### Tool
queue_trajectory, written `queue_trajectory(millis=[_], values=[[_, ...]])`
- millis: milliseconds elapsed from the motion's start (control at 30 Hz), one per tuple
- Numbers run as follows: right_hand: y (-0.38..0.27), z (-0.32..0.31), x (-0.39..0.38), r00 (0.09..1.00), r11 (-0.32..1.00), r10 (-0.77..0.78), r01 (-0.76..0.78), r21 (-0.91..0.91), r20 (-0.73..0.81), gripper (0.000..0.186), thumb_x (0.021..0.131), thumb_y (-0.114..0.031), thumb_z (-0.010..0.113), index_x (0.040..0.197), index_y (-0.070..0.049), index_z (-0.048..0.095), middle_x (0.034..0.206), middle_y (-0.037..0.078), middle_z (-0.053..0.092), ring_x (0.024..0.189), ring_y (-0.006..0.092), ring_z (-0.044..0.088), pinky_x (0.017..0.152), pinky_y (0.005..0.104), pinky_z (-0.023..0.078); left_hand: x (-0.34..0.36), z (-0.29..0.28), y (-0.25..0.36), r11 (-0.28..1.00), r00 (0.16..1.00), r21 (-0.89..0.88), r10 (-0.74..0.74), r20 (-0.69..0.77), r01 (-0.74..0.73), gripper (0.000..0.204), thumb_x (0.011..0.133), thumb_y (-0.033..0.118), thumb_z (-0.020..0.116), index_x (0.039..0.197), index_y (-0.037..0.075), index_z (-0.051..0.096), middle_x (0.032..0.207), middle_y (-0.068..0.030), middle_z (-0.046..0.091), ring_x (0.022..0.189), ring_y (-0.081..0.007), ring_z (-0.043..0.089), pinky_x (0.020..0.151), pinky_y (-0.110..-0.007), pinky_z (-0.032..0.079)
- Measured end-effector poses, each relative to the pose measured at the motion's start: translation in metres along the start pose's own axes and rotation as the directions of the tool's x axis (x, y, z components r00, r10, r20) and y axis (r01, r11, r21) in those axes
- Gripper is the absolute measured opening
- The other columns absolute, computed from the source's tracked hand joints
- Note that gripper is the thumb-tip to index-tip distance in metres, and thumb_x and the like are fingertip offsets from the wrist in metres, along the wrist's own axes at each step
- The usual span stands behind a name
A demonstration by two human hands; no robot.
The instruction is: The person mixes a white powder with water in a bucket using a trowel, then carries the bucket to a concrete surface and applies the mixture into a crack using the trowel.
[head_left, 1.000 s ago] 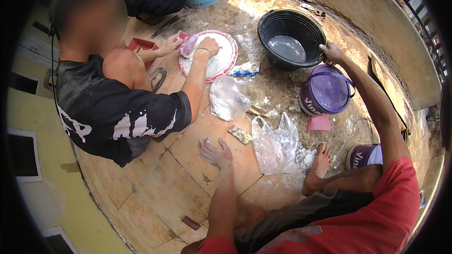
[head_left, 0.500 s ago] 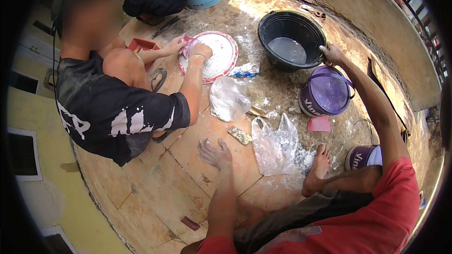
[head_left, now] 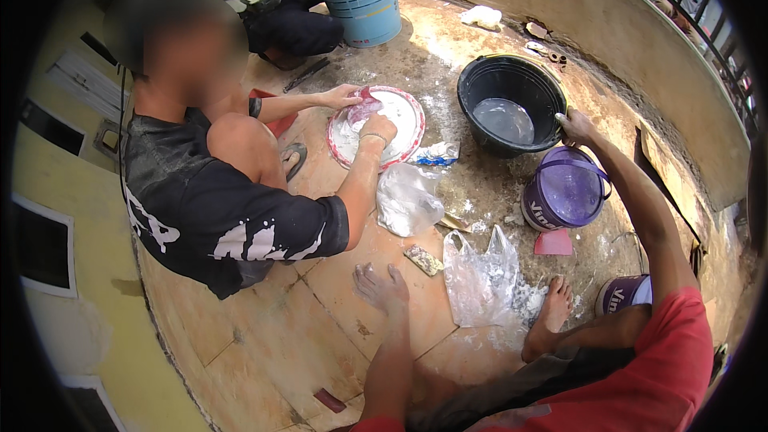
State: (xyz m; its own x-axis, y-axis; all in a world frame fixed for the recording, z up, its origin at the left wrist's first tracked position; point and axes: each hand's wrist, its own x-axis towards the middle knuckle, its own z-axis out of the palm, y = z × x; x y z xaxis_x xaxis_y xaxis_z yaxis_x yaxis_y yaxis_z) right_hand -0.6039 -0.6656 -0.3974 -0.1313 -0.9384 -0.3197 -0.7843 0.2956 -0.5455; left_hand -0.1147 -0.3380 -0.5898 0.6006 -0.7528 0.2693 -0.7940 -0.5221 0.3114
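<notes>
My right hand [head_left: 576,127] grips the near right rim of a black plastic tub [head_left: 470,84]. Cloudy greyish liquid [head_left: 504,120] lies in its bottom. My left hand [head_left: 382,288], dusted with white, hovers over or rests on the floor tiles with its fingers spread and nothing in it. Nearest to that hand are a small speckled block [head_left: 423,261] and a clear plastic bag [head_left: 480,280] with white powder around it. Just below my right hand stands a purple lidded pail [head_left: 566,192].
A co-worker [head_left: 232,216] squats at left, both hands on a red-rimmed tray [head_left: 416,124] of white powder. Another person sits beside a blue bucket [head_left: 364,8]. A second plastic bag [head_left: 408,196], a pink sheet [head_left: 554,242] and another purple pail [head_left: 620,296] lie around.
The whole view has shifted, so things sit lower and further right. My right hand keeps its grip on the tub; my left stays spread. The co-worker's hand has moved slightly on the tray.
</notes>
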Motion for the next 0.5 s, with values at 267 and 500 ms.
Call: queue_trajectory(millis=[267, 500], values=[[-0.0002, -0.0020, -0.0005, 0.999, 0.999, -0.025, 0.025, -0.031, -0.029, 0.047, 0.108, -0.037, 0.054, 0.100, 0.009, 0.057, 0.074, 0.023, 0.072, 0.071, 0.0356, 0.077, 0.062, 0.0493, 0.063, -0.0014, -0.0043, 0.0032, 1.000, 1.000, -0.011, -0.010, 0.000, 0.010, 0.056, 0.093, 0.036, 0.070, 0.137, 0.006, 0.051, 0.153, -0.0208, 0.045, 0.149, -0.0405, 0.038, 0.121, -0.067, 0.026], [-0.0025, -0.0062, -0.0015, 0.999, 0.999, -0.020, 0.019, -0.030, -0.026, 0.046, 0.108, -0.034, 0.053, 0.099, 0.011, 0.058, 0.071, 0.023, 0.072, 0.068, 0.0351, 0.077, 0.059, 0.0478, 0.063, 0.0007, -0.0039, 0.0050, 1.000, 1.000, 0.014, 0.005, -0.028, -0.004, 0.056, 0.090, 0.036, 0.073, 0.133, 0.006, 0.054, 0.150, -0.0193, 0.048, 0.149, -0.0396, 0.039, 0.120, -0.067, 0.028]])
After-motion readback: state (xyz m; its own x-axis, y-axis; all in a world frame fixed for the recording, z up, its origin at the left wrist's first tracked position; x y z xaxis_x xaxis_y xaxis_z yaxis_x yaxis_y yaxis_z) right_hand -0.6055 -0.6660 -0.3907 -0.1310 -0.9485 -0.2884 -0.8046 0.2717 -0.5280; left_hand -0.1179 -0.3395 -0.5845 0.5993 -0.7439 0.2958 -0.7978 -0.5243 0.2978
